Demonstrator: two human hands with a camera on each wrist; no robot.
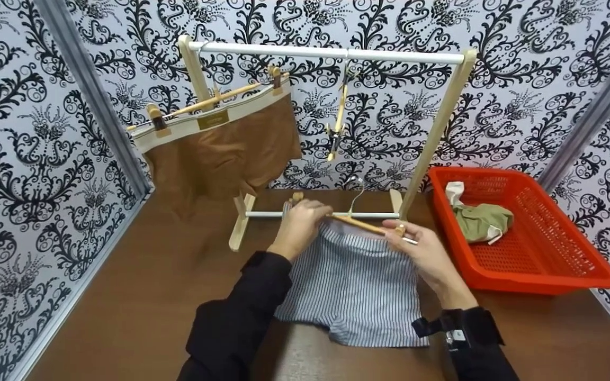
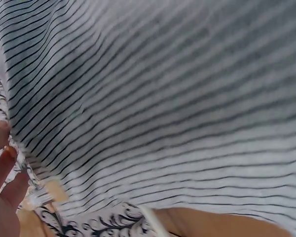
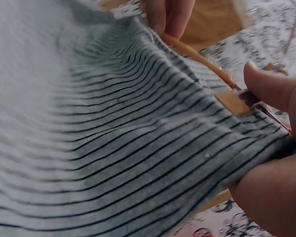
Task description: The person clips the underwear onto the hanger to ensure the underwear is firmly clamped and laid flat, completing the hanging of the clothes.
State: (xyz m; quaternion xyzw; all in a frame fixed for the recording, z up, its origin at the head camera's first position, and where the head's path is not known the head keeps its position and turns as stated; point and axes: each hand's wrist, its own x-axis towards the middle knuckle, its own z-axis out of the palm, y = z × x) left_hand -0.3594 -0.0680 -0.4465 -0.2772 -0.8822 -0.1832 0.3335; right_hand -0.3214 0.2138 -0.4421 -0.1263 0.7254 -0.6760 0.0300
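A pair of grey-and-white striped shorts (image 1: 358, 283) hangs by its waistband from a wooden clip hanger (image 1: 362, 224) with a metal hook. My left hand (image 1: 303, 218) pinches the waistband together with the hanger bar, left of the hook. Beyond its fingers, one clip (image 2: 56, 190) sits on the cloth in the left wrist view. With my right hand (image 1: 424, 246) I grip the right waist corner. In the right wrist view the thumb lies by the other clip (image 3: 233, 102), and the fingers are partly hidden beneath the cloth.
Behind the shorts stands a wooden rack (image 1: 437, 135) with a white top rail (image 1: 305, 51). Brown shorts (image 1: 225, 153) hang on its left, and a bare clip hanger (image 1: 341, 111) near its middle. A red basket (image 1: 538, 283) at right holds a green garment (image 1: 482, 221).
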